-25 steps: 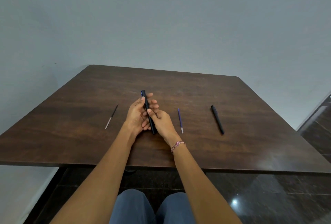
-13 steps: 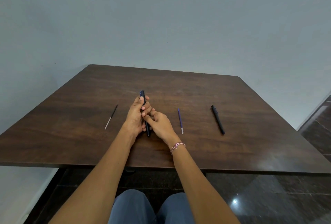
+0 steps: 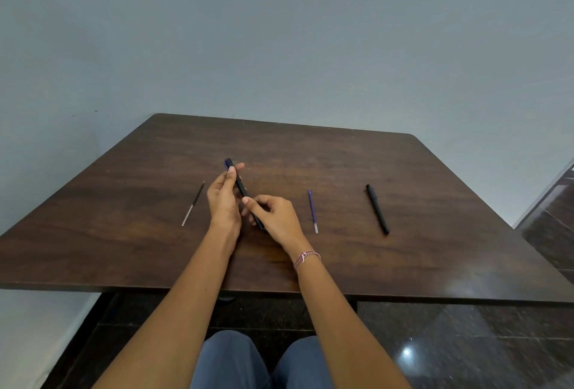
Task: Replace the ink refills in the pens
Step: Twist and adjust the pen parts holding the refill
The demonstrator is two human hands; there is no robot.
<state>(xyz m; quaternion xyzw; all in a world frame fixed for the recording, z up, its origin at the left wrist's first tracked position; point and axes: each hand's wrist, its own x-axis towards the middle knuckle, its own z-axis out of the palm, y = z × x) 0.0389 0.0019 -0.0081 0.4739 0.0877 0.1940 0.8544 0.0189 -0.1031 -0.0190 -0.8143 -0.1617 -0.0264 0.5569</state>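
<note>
- The left hand (image 3: 223,199) pinches the far end of the dark pen (image 3: 241,188), and the right hand (image 3: 276,217) curls its fingers round the near end, over the surface (image 3: 435,171).
- The black refill (image 3: 193,204) and blue refill (image 3: 312,211) lie loose and the other pen (image 3: 377,209) looks untouched, so most work seems left.

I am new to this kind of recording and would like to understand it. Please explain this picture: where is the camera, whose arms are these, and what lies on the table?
There is no machine here: a person works with bare hands. The camera sits on the person's head and looks forward and down, so both arms reach in from the bottom edge. The left hand pinches the far end of a dark pen, and the right hand grips its near end. On the brown table lie three more things: a thin black refill to the left, a blue refill right of the hands, and a black pen farther right. The right wrist wears a thread bracelet.
</note>
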